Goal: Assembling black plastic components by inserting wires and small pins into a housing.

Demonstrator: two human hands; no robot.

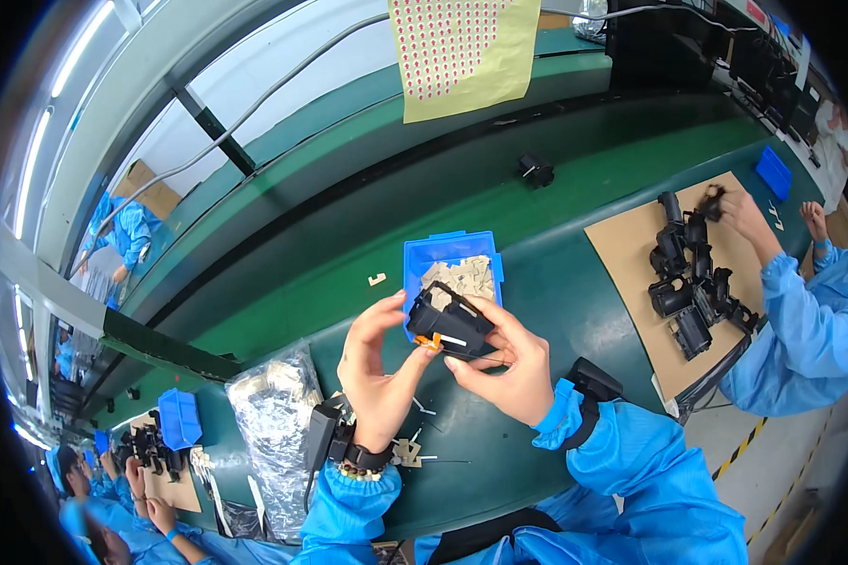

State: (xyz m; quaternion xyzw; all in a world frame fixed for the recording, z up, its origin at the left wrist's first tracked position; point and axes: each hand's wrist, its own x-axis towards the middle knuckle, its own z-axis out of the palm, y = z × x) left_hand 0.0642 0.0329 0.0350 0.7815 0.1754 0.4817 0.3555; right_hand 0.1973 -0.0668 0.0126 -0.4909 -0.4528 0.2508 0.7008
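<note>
Between my two hands, in the head view, is a black plastic housing [454, 330], held tilted with an open frame side up. A small orange piece [431, 341] and a white strip show on its near face. My left hand [375, 372] has its thumb by the orange piece and its fingers round the left side. From the right, my right hand [511, 363] pinches the housing between thumb and fingers. Just behind it is a blue bin [448, 247] with many small beige flat pieces [476, 273], partly hidden by the housing and hands.
Left of me lies a clear plastic bag [271, 424] of pale pieces. Small beige parts [407, 452] lie near my left wrist. At right, a co-worker's hand [740, 212] touches black housings on brown cardboard [631, 273]. A black part [536, 170] sits on the green belt [594, 169].
</note>
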